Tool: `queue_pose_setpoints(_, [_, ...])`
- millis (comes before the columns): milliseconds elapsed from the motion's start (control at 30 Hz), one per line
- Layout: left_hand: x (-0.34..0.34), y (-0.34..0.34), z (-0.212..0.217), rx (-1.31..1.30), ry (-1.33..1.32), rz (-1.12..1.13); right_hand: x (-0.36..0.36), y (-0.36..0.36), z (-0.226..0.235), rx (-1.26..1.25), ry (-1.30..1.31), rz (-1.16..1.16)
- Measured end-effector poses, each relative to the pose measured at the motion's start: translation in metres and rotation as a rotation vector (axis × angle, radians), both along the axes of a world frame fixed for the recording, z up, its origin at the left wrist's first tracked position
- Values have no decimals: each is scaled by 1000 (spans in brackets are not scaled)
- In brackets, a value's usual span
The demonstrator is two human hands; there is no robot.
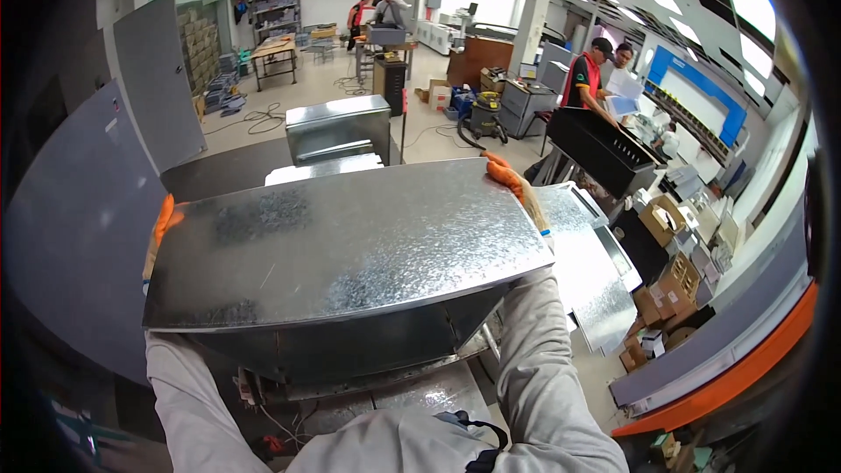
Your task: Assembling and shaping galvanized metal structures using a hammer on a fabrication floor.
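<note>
Left hand (164, 217) and right hand (505, 176) grip metal box (350, 232) at its far corners; both partly hidden, finger spread indeterminate.

The large box (377, 219) is shiny, galvanised-looking sheet metal, smooth but mottled with frosty patches. The person's 2 gloves (504, 173) look rubber-coated; the sleeves (537, 350) are matt, creased cloth. The cartons (676, 287) are dull, matt cardboard.

A sheet-metal workshop surrounded the gripped metal box (350, 236): a workbench (273, 48) and loaded shelves (277, 10) stood beyond the left hand (164, 219), a shop vacuum (485, 116) beyond the right hand (504, 175), flat metal pieces (606, 308) beside it.
</note>
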State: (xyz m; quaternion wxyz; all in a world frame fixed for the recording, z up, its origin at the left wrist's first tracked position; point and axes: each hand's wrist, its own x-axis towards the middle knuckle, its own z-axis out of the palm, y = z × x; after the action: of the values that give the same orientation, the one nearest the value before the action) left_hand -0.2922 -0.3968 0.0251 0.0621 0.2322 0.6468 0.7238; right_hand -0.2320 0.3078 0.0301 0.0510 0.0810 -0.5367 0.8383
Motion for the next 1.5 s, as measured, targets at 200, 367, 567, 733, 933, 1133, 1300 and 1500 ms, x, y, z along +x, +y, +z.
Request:
queue_pose_setpoints(200, [31, -21, -15, -161, 127, 53, -1, -1, -3, 57, -65, -69])
queue_pose_setpoints(367, [4, 11, 14, -280, 189, 19, -15, 24, -4, 319, -74, -184])
queue_pose_setpoints(567, [-60, -79, -62, 65, -110, 276, -10, -10, 3, 115, -13, -102])
queue_pose_setpoints(733, [44, -166, -142, -93, 45, 319, -6, -7, 14, -61, -45, -152])
queue_pose_setpoints(933, [18, -25, -31, -255, 300, 418, -44, 10, -23, -28, 38, -87])
queue_pose_setpoints(1133, [25, -57, -26, -11, -30, 227, 3, -11, 7, -159, -143, -55])
queue_pose_setpoints(1300, [58, -48, -55, -406, 558, 978, 20, 17, -1, -16, -48, -164])
queue_pose_setpoints(1500, [191, -41, -108, 400, 211, 1658, 125, 59, -14, 33, 69, -344])
